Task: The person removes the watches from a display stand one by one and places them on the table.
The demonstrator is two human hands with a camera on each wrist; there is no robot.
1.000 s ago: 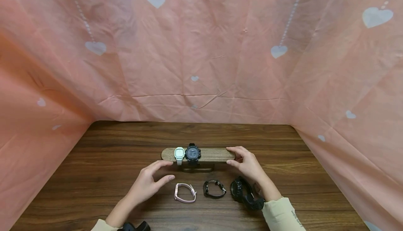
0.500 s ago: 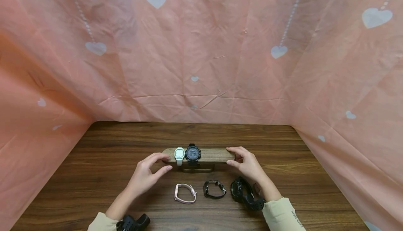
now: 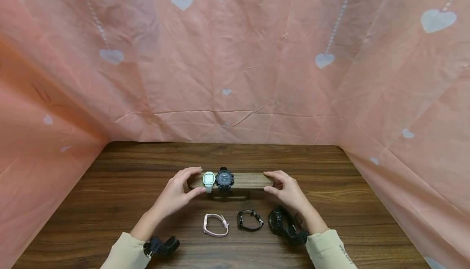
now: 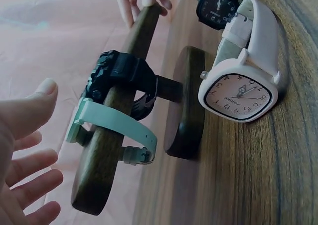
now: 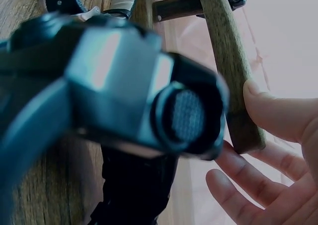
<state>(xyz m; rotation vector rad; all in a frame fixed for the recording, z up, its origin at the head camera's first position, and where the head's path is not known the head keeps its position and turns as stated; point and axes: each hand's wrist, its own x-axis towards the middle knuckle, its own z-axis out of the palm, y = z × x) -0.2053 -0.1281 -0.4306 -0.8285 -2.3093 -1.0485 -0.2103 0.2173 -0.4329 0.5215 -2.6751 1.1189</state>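
A wooden watch stand (image 3: pixel 251 181) stands on the table, its bar running left to right on a low base. Near the bar's left end hang a mint-green watch (image 3: pixel 209 178) and, beside it, a chunky black watch (image 3: pixel 224 178). My right hand (image 3: pixel 289 190) holds the bar's right end between thumb and fingers; the right wrist view shows the thumb (image 5: pixel 271 108) on the wood. My left hand (image 3: pixel 174 195) is at the left end, fingers spread around it. In the left wrist view a gap separates those fingers (image 4: pixel 37 183) from the bar.
In front of the stand lie a pale pink watch (image 3: pixel 205 223) with its strap buckled and a small black-strapped watch (image 3: pixel 250 229). A bulky black object (image 3: pixel 276 221) sits by my right forearm, beside the wrist mount. Pink curtain (image 3: pixel 235 57) surrounds the wooden table (image 3: pixel 92 203).
My left hand has moved forward and slightly right, from in front of the bar's left end to around it. My right hand, the stand and the watches have stayed put.
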